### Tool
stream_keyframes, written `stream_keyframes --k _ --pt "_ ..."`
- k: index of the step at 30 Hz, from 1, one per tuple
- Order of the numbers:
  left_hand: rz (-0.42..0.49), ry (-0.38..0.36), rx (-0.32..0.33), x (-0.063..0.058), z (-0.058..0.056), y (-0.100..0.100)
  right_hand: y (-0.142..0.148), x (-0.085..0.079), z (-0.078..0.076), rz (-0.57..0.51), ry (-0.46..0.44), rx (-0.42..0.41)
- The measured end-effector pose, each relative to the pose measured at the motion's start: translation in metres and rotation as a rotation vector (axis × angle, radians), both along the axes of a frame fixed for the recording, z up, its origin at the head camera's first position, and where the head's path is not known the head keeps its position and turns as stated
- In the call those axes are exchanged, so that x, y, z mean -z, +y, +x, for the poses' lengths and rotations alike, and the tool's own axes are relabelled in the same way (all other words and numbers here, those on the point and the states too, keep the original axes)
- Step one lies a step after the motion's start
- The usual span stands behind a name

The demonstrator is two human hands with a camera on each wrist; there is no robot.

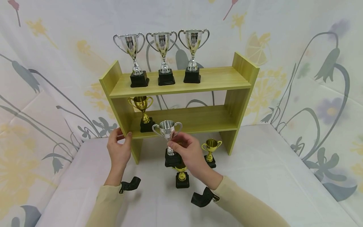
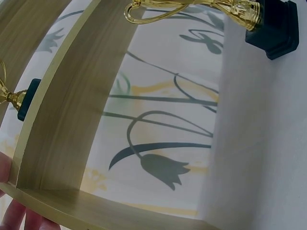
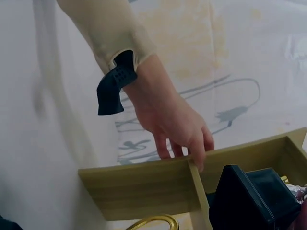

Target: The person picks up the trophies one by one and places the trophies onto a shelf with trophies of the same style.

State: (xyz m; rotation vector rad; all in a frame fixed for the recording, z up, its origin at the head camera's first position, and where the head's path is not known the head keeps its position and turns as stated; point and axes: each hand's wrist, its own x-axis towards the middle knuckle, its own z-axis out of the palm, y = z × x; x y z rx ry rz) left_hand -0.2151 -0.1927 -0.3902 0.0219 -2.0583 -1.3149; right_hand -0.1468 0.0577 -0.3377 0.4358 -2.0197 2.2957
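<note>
In the head view my right hand pinches a small silver trophy cup by its stem, upright in front of the middle shelf. The cup's black base looms large in the right wrist view. My left hand grips the left side panel of the wooden shelf unit, thumb at the front edge, fingers around the outer side. Just right of that hand, a gold trophy cup stands on the middle shelf. Behind and below the silver cup, another gold trophy is partly hidden on the table.
Three larger silver trophies stand in a row on the top shelf, towards its left. A further gold trophy stands on the white table near the unit's right leg. A flower-printed cloth hangs behind.
</note>
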Motion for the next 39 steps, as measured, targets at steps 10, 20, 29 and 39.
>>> stream_keyframes --k 10,20,29,39 --pt "0.004 -0.004 -0.002 -0.001 -0.001 0.0 0.013 0.0 -0.008 0.021 0.021 0.025" --pt "0.002 0.0 -0.005 -0.001 0.001 0.001 0.022 -0.001 -0.011 0.026 0.049 0.045" --pt "-0.004 -0.013 -0.006 0.0 0.001 0.001 0.031 -0.003 -0.012 0.027 0.062 0.082" --pt "0.002 -0.002 0.002 0.0 0.0 0.001 0.046 -0.002 -0.012 0.077 0.082 0.129"
